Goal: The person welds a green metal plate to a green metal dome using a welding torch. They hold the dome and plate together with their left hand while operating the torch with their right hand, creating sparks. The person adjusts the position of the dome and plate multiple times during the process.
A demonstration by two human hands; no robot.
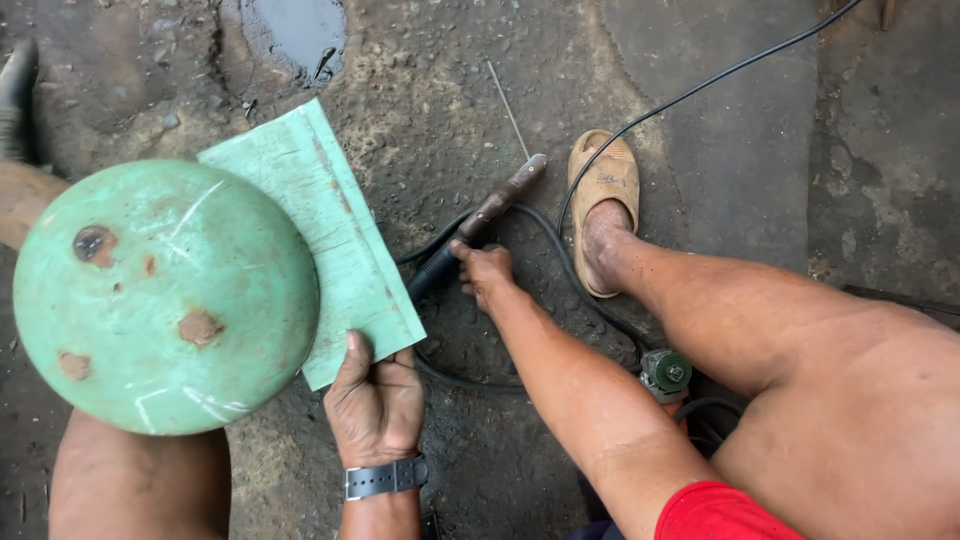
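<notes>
My left hand (375, 400), with a dark watch on the wrist, grips the near edge of a flat pale-green metal plate (315, 215) that lies on the ground. A round green dome-shaped metal piece (165, 295) with rust spots rests over my left knee and overlaps the plate's left side. My right hand (485, 272) reaches down to a welding electrode holder (480, 225) on the ground, fingers touching its dark handle. A thin rod (508, 108) sticks out of the holder's far end.
Dark gritty ground with a puddle (295, 30) at the top. My right foot in a tan sandal (600, 190) is beside the holder. Black cables (690, 95) run across the ground. A green angle grinder (665, 372) lies under my right leg.
</notes>
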